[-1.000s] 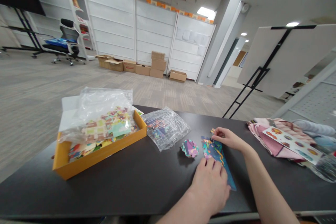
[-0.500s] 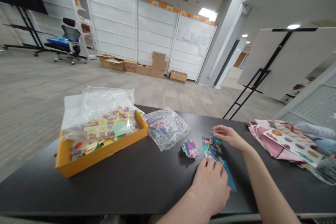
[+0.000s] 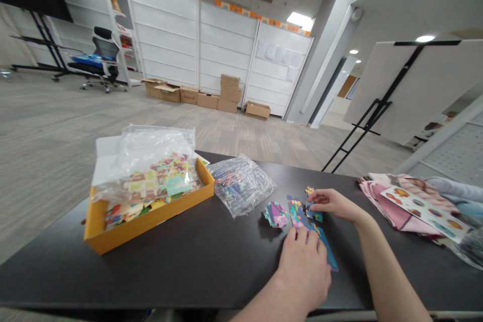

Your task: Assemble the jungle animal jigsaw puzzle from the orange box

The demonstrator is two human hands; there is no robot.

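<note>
A partly joined jigsaw puzzle (image 3: 296,215), blue and purple, lies on the dark table. My left hand (image 3: 305,261) rests flat over its near part, fingers stretched out and covering some of it. At its far right side, my right hand (image 3: 332,205) pinches a blue puzzle piece (image 3: 314,215) between thumb and fingers. Just beyond those fingertips shows a small orange-and-blue piece (image 3: 309,190), partly hidden. Left of the puzzle sits a small stack of purple and green puzzle pieces (image 3: 277,215).
A clear plastic bag of puzzle pieces (image 3: 243,186) lies left of the stack. Farther left stands a yellow box (image 3: 158,229) holding bagged pieces. Pink cloth (image 3: 392,211) and a sticker sheet (image 3: 426,214) are at the right. The table's (image 3: 181,282) near edge runs below my hands.
My right hand has drawn slightly toward me and to the right with the blue piece, uncovering the small orange-and-blue piece. My left hand stays on the puzzle.
</note>
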